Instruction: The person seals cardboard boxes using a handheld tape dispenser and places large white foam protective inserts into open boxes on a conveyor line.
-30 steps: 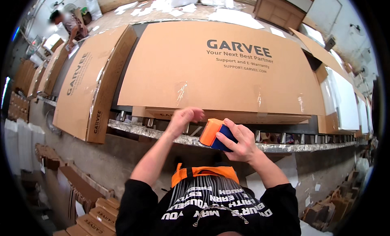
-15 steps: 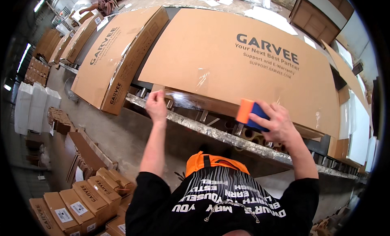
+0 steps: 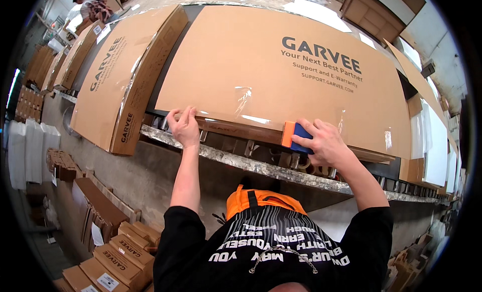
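A large flat cardboard box [image 3: 221, 56] lies in front of me, with dark print on its top and several short strips of shiny tape along its near edge. My right hand [image 3: 325, 143] is wrapped round an orange and blue tape dispenser [image 3: 295, 136] at this edge. From there clear packing tape [image 3: 255, 119] runs left along the edge. Near the box's left front corner, my left hand [image 3: 185, 128] has its fingertips pinched at the tape's end, touching the cardboard. The dispenser's tape roll is hidden.
The box rests on a roller conveyor with a worn metal rail [image 3: 251, 165]. Left of it lies another taped carton [image 3: 113, 76]. White foam sheets [image 3: 434, 143] stand in an opened box at right. Smaller cartons [image 3: 120, 262] are stacked lower left. Two people [image 3: 95, 10] are far left.
My left hand has brought the tape's end up against the box's left front edge. The dispenser has moved slightly left. The tape now lies along the edge, and the view has shifted a little.
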`<action>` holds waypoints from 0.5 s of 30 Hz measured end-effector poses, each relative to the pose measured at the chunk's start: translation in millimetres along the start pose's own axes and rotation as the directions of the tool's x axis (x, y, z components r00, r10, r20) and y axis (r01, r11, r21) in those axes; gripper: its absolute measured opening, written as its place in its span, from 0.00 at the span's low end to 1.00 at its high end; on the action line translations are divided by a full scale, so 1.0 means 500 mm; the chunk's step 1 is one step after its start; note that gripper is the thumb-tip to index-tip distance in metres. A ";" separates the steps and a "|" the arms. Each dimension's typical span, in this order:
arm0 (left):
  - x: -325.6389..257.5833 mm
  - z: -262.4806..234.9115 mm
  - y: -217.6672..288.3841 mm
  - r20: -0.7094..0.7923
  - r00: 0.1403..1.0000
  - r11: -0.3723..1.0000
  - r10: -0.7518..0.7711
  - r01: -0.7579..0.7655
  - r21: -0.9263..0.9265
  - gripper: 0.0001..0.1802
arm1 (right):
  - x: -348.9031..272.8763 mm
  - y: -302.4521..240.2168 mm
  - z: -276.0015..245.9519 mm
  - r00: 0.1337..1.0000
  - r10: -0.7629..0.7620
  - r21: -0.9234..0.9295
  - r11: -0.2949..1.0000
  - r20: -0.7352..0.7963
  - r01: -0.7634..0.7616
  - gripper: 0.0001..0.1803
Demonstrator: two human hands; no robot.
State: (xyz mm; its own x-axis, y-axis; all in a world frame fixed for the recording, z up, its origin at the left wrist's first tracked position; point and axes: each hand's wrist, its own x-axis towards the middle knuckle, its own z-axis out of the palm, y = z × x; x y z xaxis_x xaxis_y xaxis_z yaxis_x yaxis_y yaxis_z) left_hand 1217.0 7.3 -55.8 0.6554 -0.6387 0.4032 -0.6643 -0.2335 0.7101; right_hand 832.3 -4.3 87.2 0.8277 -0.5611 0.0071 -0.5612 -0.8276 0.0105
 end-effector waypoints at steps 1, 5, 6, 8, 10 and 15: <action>0.007 0.010 -0.003 -0.234 0.972 1.000 -0.025 0.026 0.003 0.21 | 0.004 0.001 0.000 1.000 0.017 0.000 1.000 0.008 -0.017 0.33; 0.023 -0.005 0.005 -0.424 0.866 0.916 0.265 -0.090 0.390 0.32 | 0.004 -0.007 0.003 0.998 0.055 0.070 0.996 0.009 -0.055 0.32; 0.013 -0.001 0.027 -0.372 0.818 0.868 0.438 -0.277 0.412 0.31 | 0.011 -0.003 0.008 0.998 0.043 0.116 0.992 -0.039 -0.038 0.31; -0.048 0.020 0.102 -0.066 0.722 0.703 0.689 -0.644 0.302 0.20 | 0.022 0.000 0.023 0.998 0.057 0.158 0.986 0.011 -0.058 0.29; -0.094 0.085 0.103 0.137 0.663 0.649 0.736 -0.749 0.136 0.20 | 0.040 -0.013 0.039 0.999 0.036 0.165 0.986 -0.032 -0.030 0.29; -0.088 0.107 0.078 0.036 0.611 0.589 0.791 -0.777 0.222 0.24 | 0.041 -0.022 0.033 0.999 0.045 0.185 0.982 -0.006 -0.043 0.24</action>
State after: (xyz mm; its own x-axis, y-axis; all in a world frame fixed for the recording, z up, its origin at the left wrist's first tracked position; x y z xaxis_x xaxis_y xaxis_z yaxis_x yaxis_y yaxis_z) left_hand 1143.2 -13.0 -76.7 -0.1384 -0.6012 0.7870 -0.9803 0.1960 -0.0226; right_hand 855.4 -7.2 70.5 0.8014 -0.5980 0.0139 -0.5869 -0.7906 -0.1749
